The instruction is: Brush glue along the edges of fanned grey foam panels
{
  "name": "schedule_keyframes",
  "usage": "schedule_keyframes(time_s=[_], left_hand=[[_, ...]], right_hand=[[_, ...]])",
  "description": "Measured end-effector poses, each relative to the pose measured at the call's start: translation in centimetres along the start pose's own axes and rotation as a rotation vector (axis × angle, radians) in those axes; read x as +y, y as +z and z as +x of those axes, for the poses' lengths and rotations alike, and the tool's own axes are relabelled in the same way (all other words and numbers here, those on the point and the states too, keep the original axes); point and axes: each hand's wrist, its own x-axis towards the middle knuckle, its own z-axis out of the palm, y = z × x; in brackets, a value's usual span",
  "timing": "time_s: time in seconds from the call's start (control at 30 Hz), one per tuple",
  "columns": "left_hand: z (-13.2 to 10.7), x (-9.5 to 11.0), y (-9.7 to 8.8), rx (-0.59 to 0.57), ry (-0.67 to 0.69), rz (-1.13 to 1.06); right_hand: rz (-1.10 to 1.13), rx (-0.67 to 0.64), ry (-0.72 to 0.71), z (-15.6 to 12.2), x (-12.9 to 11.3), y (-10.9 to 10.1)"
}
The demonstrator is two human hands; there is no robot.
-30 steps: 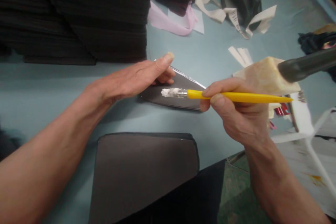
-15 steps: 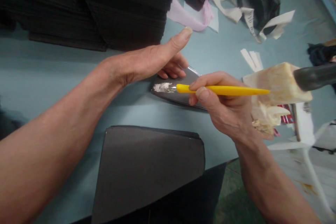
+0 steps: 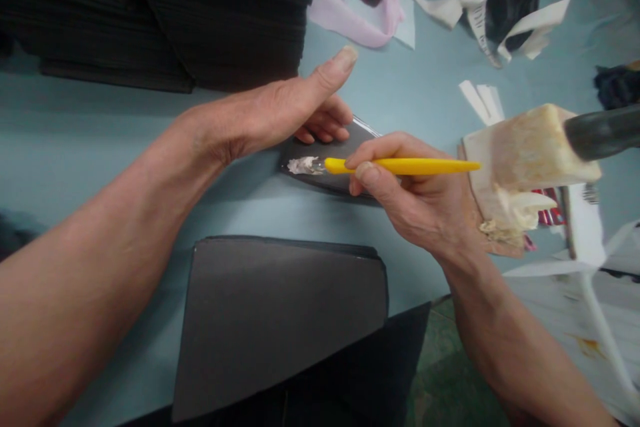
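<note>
A tall stack of dark sheets (image 3: 225, 13) is set on the blue-green worktop (image 3: 425, 73) at 10 o'clock from the small dark panel (image 3: 359, 139). The left hand (image 3: 280, 110) is placed at the panel's 10 o'clock side: nothing gripped, thumb raised and spread wide from the fingers, fingertips laid at the panel face; pressure can't be told. A low stack of dark sheets (image 3: 285, 320) is laid between 6 and 7 o'clock, apart from the panel, at the worktop's near edge. The panel itself is laid flat at mid-view, partly hidden by both hands; a bright line is seen along its 1 o'clock edge. The white head of the yellow brush (image 3: 400, 165) is held over its 9 o'clock end; contact can't be told. A pink strip (image 3: 345, 17) is seen at 12 o'clock. The right hand (image 3: 415, 193) is set at 3 o'clock, narrow, brush handle pinched between thumb and fingers, butt end pointed to 3. White strips (image 3: 445, 10) are scattered at 2 o'clock, near a dark scrap (image 3: 500, 0). Past the right hand, at 3 o'clock, a pale block (image 3: 530, 147) is seen, joined to a dark bar (image 3: 607, 133).
</note>
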Motion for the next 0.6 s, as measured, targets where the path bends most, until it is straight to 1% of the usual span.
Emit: schedule_keyframes(time_s=[0.1, 0.23, 0.4, 0.5, 0.6], left_hand=[[0.1, -0.1, 0.0, 0.006, -0.011, 0.002], [0.3, -0.4, -0.2, -0.032, 0.013, 0.025], [0.2, -0.1, -0.2, -0.028, -0.017, 0.048], [0.2, 0.0, -0.1, -0.024, -0.009, 0.048], [0.3, -0.2, -0.1, -0.017, -0.007, 0.028]], right_hand=[[-0.015, 0.009, 0.007, -0.3, 0.1, -0.4], [-0.002, 0.013, 0.012, -0.9, 0.4, -1.2], [0.026, 0.046, 0.009, -1.7, 0.7, -1.8], [0.03, 0.052, 0.005, -1.6, 0.5, -1.6], [0.052, 0.05, 0.002, -1.0, 0.2, -0.8]])
